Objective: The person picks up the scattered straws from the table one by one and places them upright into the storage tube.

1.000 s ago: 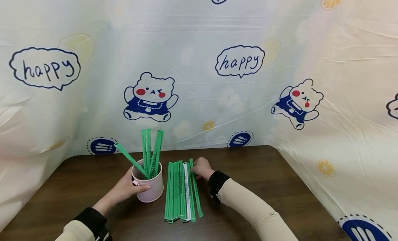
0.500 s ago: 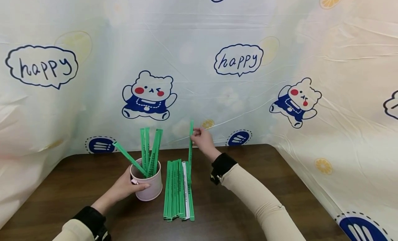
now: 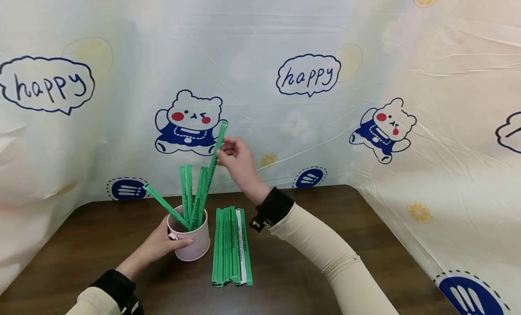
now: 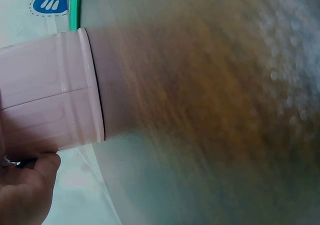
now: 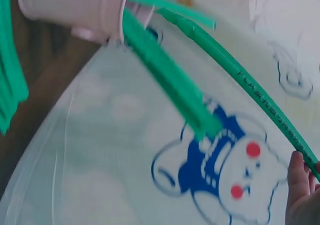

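Note:
My left hand (image 3: 160, 242) grips a small pink metal pail (image 3: 195, 246) standing on the table, the thumb across its front. In the left wrist view, the thumb side of that hand (image 4: 27, 190) lies along the pail wall (image 4: 45, 90). Several green wrapped straws (image 3: 185, 184) stick up from the pail, one leaning far left. Above it, my right hand (image 3: 241, 165) pinches another green wrapped straw (image 3: 222, 133) near its top; its lower end slants down over the pail's mouth. Dark print shows along this straw (image 5: 250, 87) in the right wrist view.
Right of the pail, a row of green wrapped straws (image 3: 225, 247) lies side by side, with one white wrapped straw (image 3: 243, 251) among them. The brown wooden table (image 3: 309, 260) ends at a printed curtain (image 3: 252, 102) behind.
My right hand has lifted one green straw from the right end of the row and carried it up and left to the pail. My left hand keeps holding the pail.

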`<act>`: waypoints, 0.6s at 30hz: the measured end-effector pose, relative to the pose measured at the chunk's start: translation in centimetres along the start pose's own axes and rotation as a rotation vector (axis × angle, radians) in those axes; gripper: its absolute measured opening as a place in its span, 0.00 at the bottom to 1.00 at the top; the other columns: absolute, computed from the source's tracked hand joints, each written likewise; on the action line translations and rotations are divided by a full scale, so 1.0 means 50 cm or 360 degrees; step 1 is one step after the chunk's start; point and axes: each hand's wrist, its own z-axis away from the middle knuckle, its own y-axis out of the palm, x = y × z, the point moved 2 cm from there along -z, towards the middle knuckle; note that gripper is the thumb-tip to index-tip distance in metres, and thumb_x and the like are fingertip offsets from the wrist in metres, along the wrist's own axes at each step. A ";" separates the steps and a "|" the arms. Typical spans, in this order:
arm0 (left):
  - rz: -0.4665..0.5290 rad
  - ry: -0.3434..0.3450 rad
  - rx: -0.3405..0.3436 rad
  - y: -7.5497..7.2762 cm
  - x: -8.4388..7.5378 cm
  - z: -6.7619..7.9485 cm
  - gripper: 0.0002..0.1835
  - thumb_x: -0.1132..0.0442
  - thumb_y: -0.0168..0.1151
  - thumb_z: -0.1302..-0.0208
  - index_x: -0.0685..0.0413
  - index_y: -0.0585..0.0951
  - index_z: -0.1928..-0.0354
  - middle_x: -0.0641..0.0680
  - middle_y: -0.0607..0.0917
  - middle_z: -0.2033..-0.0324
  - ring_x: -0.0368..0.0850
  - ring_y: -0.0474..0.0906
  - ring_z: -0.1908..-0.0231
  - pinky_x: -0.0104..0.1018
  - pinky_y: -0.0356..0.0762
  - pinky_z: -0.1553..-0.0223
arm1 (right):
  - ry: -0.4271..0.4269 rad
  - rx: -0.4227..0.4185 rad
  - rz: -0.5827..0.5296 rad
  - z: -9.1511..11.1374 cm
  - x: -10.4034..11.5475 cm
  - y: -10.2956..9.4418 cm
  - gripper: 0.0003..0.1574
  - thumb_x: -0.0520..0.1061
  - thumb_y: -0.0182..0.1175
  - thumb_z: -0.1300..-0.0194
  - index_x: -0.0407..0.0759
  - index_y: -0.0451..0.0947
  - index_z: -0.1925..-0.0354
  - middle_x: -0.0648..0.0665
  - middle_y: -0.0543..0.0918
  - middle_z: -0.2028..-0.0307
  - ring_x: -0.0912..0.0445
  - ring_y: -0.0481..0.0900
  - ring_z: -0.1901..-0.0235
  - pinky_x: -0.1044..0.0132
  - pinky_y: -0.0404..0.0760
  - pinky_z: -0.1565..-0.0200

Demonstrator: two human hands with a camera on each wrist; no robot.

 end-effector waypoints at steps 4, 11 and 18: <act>-0.0012 -0.0004 -0.0001 -0.002 -0.002 -0.002 0.53 0.60 0.75 0.41 0.70 0.50 0.25 0.76 0.69 0.34 0.73 0.72 0.37 0.70 0.77 0.41 | -0.0058 0.0139 0.0176 0.026 -0.015 0.044 0.22 0.33 0.57 0.28 0.30 0.70 0.37 0.29 0.80 0.49 0.52 0.81 0.55 0.72 0.85 0.55; -0.0017 0.0005 -0.0001 -0.002 -0.005 -0.001 0.52 0.61 0.74 0.40 0.70 0.50 0.24 0.75 0.69 0.34 0.73 0.72 0.36 0.69 0.76 0.40 | -0.0073 0.0235 0.0446 0.062 -0.064 0.081 0.20 0.35 0.58 0.27 0.32 0.73 0.39 0.32 0.83 0.50 0.43 0.81 0.50 0.73 0.78 0.53; -0.0085 0.0013 -0.0028 -0.003 -0.003 -0.001 0.52 0.61 0.75 0.41 0.72 0.52 0.25 0.75 0.71 0.35 0.69 0.75 0.38 0.60 0.80 0.42 | 0.0088 0.0285 0.0539 0.077 -0.125 0.089 0.19 0.35 0.58 0.27 0.32 0.74 0.41 0.33 0.83 0.51 0.44 0.82 0.51 0.72 0.79 0.53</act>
